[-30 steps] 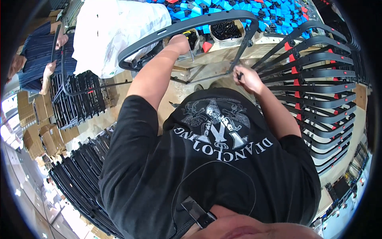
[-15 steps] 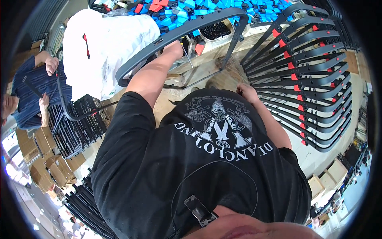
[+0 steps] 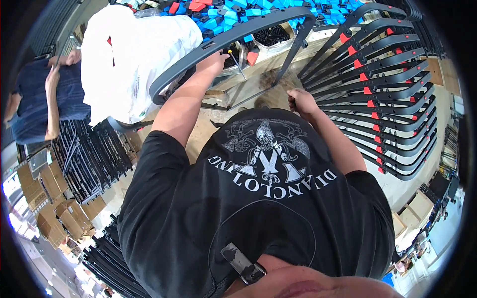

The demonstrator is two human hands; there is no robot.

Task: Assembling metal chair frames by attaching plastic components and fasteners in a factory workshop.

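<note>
A curved dark-grey tubular frame (image 3: 236, 33) arches across in front of me. Behind its upper bar, my left hand (image 3: 212, 63) reaches to a container of small black parts (image 3: 236, 51). The bar and the container's contents hide most of its fingertips. Right beside those fingers is a thin metal rod tool with a yellow end (image 3: 237, 64); I cannot tell whether the hand touches it. My right hand (image 3: 303, 102) is closed in front of my belly, near the frame's lower end, around something small and dark that I cannot make out.
Many blue plastic pieces (image 3: 223, 22) lie at the back, with a tub of black parts (image 3: 271, 37) before them. A white bag (image 3: 117, 64) stands left. Several dark frames with red pieces (image 3: 397, 94) fan out right. A co-worker (image 3: 52, 94) stands far left.
My right hand has risen and moved forward, away from my body. My left hand stays by the container. The co-worker's arms have shifted, and the bent tube they held has moved mostly behind the bag.
</note>
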